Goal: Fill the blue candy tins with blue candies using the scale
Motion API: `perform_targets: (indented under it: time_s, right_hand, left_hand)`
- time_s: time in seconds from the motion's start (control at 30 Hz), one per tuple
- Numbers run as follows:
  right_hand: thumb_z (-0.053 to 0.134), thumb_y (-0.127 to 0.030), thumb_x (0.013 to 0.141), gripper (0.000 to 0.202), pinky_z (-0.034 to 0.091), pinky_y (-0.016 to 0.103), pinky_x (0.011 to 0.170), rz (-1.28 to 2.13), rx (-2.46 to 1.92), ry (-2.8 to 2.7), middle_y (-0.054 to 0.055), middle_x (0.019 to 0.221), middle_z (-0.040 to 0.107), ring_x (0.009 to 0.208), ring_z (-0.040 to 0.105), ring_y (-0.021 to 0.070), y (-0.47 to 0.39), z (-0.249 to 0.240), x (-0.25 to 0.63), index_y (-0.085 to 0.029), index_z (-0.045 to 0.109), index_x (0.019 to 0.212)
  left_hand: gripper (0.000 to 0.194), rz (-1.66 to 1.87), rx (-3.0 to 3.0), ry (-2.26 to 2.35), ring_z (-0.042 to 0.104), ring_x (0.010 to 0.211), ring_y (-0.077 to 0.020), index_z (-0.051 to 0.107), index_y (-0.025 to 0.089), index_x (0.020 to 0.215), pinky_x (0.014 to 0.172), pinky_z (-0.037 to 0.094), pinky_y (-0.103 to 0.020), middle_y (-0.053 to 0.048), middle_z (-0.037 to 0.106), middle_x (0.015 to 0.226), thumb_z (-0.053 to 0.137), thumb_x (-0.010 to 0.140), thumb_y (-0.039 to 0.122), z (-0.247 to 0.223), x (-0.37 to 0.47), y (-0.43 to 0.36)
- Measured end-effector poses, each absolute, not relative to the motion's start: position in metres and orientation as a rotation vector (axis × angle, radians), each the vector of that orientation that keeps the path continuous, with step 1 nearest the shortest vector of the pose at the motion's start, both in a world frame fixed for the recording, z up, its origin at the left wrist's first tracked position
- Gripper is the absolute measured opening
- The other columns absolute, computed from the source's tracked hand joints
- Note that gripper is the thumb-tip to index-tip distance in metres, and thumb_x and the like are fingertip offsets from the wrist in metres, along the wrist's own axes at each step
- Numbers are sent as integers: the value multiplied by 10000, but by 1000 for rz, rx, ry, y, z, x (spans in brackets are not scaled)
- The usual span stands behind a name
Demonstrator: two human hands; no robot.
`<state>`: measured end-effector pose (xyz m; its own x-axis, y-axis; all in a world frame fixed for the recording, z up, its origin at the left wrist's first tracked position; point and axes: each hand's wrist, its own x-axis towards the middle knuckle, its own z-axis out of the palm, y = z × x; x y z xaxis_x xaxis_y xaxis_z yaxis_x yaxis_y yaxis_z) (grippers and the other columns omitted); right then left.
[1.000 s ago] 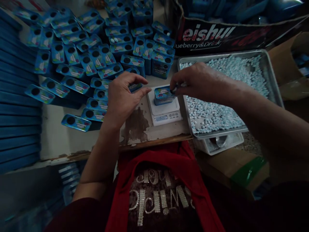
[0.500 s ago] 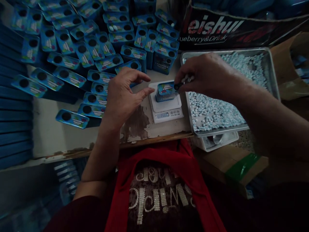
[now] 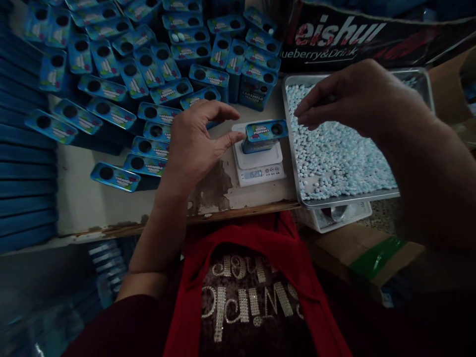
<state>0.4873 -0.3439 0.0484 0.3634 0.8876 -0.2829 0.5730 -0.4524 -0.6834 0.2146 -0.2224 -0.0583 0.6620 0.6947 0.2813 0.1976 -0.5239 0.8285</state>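
Note:
A blue candy tin stands upright on a small white scale, whose display seems to read about 152.9. My left hand is beside the tin with thumb and fingers apart, holding nothing; the thumb tip is close to the tin's left end, and I cannot tell if it touches. Above the left part of a metal tray is my right hand, its fingers bent and fingertips close together. What lies inside those fingers, if anything, is hidden. Small pale blue and white candies cover most of the tray.
Many blue tins with round holes in their tops crowd the table's left and back. A black printed box stands behind the tray. Below the tray are a white plastic basket and a cardboard box with green tape.
My right hand has moved right, from the tin's hole to above the tray. The candies earlier visible in its fingers no longer show. The left hand has stayed beside the tin.

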Motion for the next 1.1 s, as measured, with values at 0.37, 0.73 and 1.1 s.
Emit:
perform_targets:
  time_s: [0.37,0.73,1.1]
  right_hand:
    - [977,-148,967,111,612,411,778,832,-2113,-1637,24,789,813,816,794,270,-335,45,481,-255,968,994]
    - [1014,-168,910,69,576,350,702,704,-2062,-1621,-7,662,742,658,749,218,-334,29,475,-219,968,914]
    - [1026,-436,892,275,521,309,594,917,-1740,-1200,33,776,775,651,662,192,-325,-12,529,-237,842,936]
  left_hand:
    - [646,675,2049,704,801,1353,-392,808,322,1314,1148,675,-588,-63,853,1379,1001,946,816,-69,229,-228]
    - [530,644,2152,666,801,1339,-368,811,315,1361,1184,644,-512,-62,857,1408,1093,913,329,-74,246,-239]
    - [391,581,2255,666,808,1361,-381,809,276,1326,1197,654,-549,-97,868,1394,988,992,182,-70,275,-255]
